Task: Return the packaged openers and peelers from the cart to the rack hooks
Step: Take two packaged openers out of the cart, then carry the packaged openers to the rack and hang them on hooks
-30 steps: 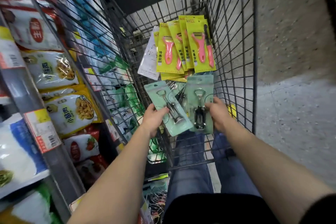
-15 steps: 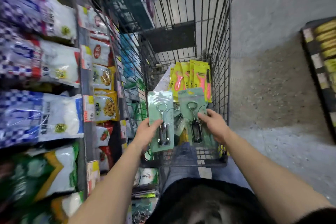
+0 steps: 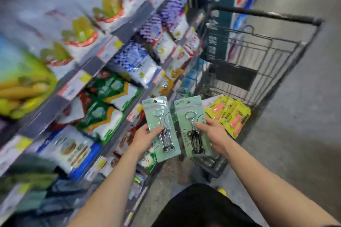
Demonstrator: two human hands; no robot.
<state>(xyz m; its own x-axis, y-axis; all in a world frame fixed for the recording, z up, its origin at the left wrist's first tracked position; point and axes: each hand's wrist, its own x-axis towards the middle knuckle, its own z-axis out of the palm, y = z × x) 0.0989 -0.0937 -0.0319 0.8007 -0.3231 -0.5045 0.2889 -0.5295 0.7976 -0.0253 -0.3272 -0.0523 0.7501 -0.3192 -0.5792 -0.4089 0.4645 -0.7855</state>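
My left hand (image 3: 144, 137) grips a pale green card with a metal corkscrew opener (image 3: 162, 129), held upright above the cart's near left corner. My right hand (image 3: 215, 135) grips a second green opener package (image 3: 192, 125) beside it, over the cart's near end. Several yellow packages with pink peelers (image 3: 229, 116) lie in the wire cart (image 3: 287, 46) to the right of my right hand. No rack hooks show in this view.
Store shelves (image 3: 103, 61) packed with bagged goods and price tags run along the left, close to the cart's side. A dark blue sign with white characters (image 3: 215, 29) stands beyond the cart. Grey concrete floor (image 3: 304, 134) stretches to the right.
Both hands have lifted the two opener packages up out of the cart. The view has swung up and left toward the shelves, so the cart now sits to the right.
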